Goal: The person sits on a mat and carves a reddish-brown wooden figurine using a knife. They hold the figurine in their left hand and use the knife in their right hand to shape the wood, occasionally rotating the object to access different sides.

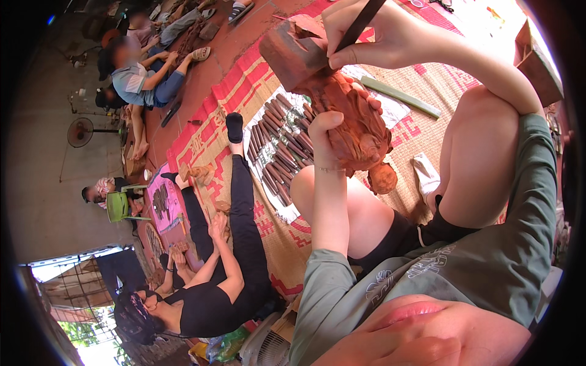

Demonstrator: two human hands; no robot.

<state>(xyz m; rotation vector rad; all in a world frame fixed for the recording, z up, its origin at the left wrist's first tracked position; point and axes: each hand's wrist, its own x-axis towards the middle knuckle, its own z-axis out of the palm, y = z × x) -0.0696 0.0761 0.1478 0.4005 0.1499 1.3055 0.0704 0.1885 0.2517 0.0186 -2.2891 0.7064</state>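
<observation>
A woven mat (278, 250) patterned in red is spread over red floor tiles (244, 36). A co-worker in black (204, 311) is seen seated, legs stretched across it. A pink cloth (174, 182) is partly covered by dark tools (161, 202). A pedestal fan (80, 132) is stood near the grey wall (52, 171); a green plastic chair (116, 207) is placed beside a person in a striped top (105, 185).

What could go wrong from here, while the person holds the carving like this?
The dark tool in the right hand could slip and mark the carving or nick the left hand. The carving is held above the mat, so a loosened left grip might drop it. The rods lie near the left knee, which might bump them.
</observation>
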